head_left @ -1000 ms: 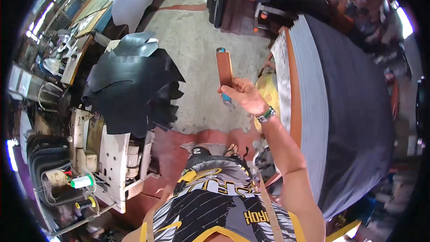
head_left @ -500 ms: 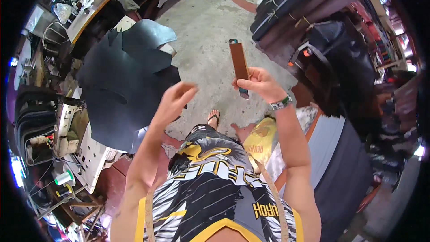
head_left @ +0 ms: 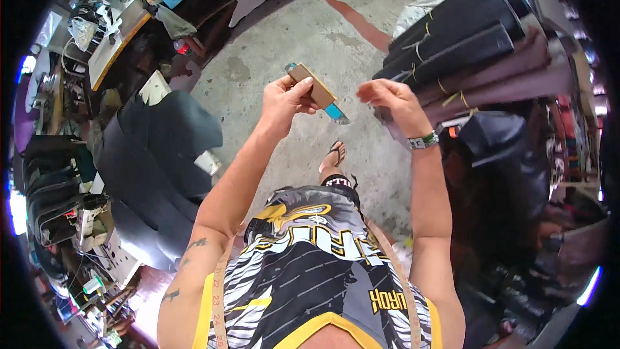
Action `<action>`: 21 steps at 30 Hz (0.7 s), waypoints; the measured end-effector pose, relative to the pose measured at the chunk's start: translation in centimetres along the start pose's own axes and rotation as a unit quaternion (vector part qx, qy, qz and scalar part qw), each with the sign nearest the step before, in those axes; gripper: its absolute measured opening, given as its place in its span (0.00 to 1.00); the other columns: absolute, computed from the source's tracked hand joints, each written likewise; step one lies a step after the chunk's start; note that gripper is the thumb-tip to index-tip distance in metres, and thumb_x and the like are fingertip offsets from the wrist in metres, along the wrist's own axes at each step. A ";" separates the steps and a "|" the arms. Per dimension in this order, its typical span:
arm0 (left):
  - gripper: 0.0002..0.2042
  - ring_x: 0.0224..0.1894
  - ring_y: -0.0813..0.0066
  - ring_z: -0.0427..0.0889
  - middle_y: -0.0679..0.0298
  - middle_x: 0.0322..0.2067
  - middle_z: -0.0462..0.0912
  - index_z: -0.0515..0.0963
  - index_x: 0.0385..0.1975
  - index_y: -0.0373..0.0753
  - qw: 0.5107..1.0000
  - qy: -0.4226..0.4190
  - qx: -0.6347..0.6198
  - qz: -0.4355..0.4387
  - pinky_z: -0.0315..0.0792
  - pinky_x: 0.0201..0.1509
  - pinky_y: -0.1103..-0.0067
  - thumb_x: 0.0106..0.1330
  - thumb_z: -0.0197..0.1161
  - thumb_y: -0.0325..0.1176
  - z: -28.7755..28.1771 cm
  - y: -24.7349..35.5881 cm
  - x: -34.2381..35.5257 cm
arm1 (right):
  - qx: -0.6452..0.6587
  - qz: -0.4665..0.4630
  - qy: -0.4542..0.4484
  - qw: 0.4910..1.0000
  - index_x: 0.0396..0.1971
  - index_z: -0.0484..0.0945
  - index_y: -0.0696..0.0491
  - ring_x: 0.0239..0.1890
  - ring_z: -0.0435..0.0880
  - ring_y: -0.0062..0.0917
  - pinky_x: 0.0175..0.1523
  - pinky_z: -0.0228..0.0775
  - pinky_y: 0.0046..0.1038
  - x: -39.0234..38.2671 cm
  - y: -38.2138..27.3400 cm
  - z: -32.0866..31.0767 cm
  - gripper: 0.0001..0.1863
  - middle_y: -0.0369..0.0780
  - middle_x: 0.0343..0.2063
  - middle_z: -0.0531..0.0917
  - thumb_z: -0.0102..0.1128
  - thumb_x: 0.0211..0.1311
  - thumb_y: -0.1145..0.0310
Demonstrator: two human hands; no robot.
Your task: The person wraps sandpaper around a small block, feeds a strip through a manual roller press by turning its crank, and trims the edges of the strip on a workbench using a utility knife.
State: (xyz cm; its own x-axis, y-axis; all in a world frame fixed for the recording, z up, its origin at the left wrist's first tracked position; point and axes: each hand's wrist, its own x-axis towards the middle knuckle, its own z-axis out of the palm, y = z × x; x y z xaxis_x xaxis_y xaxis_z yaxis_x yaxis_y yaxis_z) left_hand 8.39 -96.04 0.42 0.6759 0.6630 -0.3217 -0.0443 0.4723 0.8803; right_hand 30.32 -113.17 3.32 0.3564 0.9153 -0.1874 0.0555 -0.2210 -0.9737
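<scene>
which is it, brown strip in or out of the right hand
Out: the brown strip is in the left hand, thumb on its face, apart from the right hand.

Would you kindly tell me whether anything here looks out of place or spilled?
Only mildly: dark patches mark the concrete floor beyond the left hand, unlike the paler grey around them. Whether they are damp or old stains, I cannot tell.
</scene>
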 end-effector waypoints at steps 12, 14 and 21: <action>0.13 0.31 0.74 0.87 0.60 0.32 0.88 0.84 0.42 0.31 0.991 0.095 -0.011 0.091 0.82 0.35 0.77 0.69 0.70 0.36 5.3 7.4 27.5 | -0.102 -0.049 -0.215 0.970 0.31 0.84 0.60 0.30 0.76 0.14 0.35 0.70 0.23 34.1 -4.7 -9.6 0.11 0.32 0.26 0.82 0.66 0.65 0.67; 0.12 0.31 0.76 0.85 0.61 0.32 0.87 0.85 0.40 0.31 0.995 0.044 -0.010 0.094 0.80 0.36 0.76 0.66 0.73 0.35 4.7 6.7 32.8 | -0.122 -0.086 -0.222 0.964 0.28 0.82 0.60 0.27 0.75 0.14 0.33 0.68 0.24 39.1 -5.0 -10.8 0.11 0.32 0.22 0.79 0.67 0.63 0.67; 0.10 0.33 0.79 0.84 0.64 0.31 0.87 0.85 0.39 0.33 0.996 0.059 -0.011 0.071 0.77 0.37 0.78 0.66 0.72 0.34 -0.7 11.2 50.2 | -0.194 -0.087 -0.242 0.947 0.30 0.81 0.62 0.26 0.79 0.15 0.33 0.72 0.25 58.6 -5.7 -11.9 0.12 0.38 0.21 0.82 0.67 0.64 0.66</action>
State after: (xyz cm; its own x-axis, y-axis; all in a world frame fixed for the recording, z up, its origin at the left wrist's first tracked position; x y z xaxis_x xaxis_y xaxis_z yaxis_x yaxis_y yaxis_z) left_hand 41.31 -57.00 -6.15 0.5712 0.7868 -0.2337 -0.1511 0.3806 0.9123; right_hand 62.01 -62.27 -0.53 -0.1537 0.9754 -0.1580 0.4464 -0.0741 -0.8918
